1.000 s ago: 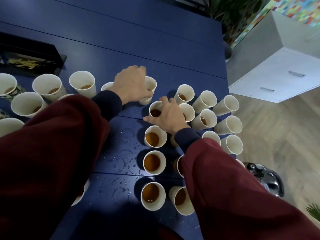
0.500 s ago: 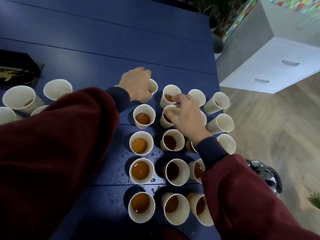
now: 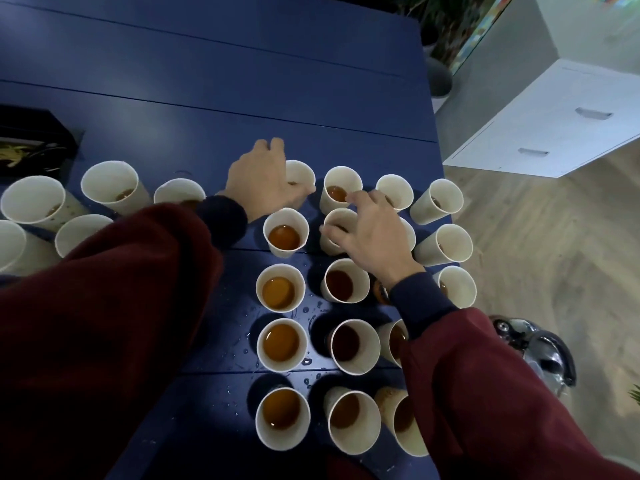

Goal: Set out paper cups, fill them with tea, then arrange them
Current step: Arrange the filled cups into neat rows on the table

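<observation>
Paper cups (image 3: 280, 289) stood in rows on the near right part of the blue table (image 3: 242, 81). All were white and upright, and the ones in the left and middle columns held amber-brown tea (image 3: 281, 342) well below the rim. The right column was partly hidden under the right sleeve (image 3: 485, 393). Cups along the right table edge (image 3: 445, 244) showed mostly their inner walls, so their fill could not be judged. A looser group of cups (image 3: 110, 185) stood to the left, just near of a black tray (image 3: 34, 147), with only a little tea visible at the bottom of some. Water drops (image 3: 311, 311) lay on the table between the rows.

The left hand (image 3: 263, 181) was wrapped round the far cup (image 3: 301, 173) at the head of the left column, with fingers on its far side and the thumb on its near side. Little of that cup's inside showed. The right hand (image 3: 370, 230) reached down over the middle cup (image 3: 336, 225), second from the far end of the middle column, its curved fingertips and thumb pinching the rim from above.

A kettle (image 3: 540, 351) sat on the wooden floor to the right of the table, and a white cabinet (image 3: 554, 126) stood farther off.
</observation>
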Demonstrator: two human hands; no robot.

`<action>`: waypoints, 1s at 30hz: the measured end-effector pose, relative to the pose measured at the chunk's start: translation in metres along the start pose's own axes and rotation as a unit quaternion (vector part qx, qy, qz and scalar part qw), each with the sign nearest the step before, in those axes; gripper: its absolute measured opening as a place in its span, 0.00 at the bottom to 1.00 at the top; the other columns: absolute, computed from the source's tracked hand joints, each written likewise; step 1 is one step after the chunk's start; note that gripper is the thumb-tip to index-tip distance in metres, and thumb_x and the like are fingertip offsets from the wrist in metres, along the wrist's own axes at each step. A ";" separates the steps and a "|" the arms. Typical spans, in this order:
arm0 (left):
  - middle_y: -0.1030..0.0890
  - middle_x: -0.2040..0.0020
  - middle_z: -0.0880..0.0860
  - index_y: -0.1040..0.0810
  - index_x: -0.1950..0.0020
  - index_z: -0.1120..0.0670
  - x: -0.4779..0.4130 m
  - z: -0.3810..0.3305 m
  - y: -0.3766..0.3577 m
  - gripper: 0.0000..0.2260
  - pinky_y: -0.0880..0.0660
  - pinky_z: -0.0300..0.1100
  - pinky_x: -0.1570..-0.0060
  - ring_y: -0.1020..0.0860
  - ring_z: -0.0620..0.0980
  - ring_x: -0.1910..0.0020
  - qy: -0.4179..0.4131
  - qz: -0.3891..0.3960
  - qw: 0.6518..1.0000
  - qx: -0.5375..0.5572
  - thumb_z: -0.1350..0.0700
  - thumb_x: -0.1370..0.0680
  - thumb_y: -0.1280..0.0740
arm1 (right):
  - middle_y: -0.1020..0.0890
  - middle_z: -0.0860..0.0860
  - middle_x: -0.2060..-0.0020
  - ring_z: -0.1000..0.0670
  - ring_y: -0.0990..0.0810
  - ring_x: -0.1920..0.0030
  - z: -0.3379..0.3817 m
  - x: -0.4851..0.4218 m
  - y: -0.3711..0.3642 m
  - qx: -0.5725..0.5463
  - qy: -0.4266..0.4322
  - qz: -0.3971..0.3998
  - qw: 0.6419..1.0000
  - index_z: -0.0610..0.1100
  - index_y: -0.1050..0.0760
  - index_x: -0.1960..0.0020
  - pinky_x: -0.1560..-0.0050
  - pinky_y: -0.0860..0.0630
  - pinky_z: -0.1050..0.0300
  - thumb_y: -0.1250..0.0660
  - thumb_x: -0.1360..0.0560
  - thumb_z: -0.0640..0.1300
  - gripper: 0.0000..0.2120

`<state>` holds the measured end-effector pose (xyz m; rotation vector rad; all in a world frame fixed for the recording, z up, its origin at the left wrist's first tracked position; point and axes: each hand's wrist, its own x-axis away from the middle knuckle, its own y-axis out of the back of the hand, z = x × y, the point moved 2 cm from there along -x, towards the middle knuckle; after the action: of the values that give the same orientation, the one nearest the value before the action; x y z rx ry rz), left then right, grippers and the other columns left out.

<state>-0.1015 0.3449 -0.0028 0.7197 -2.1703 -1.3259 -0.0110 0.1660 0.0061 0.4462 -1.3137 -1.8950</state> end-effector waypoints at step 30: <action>0.23 0.42 0.55 0.28 0.38 0.54 0.059 -0.002 -0.025 0.27 0.29 0.44 0.56 0.22 0.55 0.48 -0.078 0.035 0.996 -0.023 0.43 0.30 0.23 | 0.28 0.42 0.41 0.39 0.22 0.46 -0.007 0.004 -0.018 0.042 0.005 0.037 0.998 0.43 0.32 0.33 0.54 0.31 0.53 0.27 0.26 0.57 0.29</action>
<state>-0.1392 0.2953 -0.0169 0.5334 -2.2570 -1.4332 -0.0162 0.1612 -0.0126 0.4422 -1.3879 -1.7803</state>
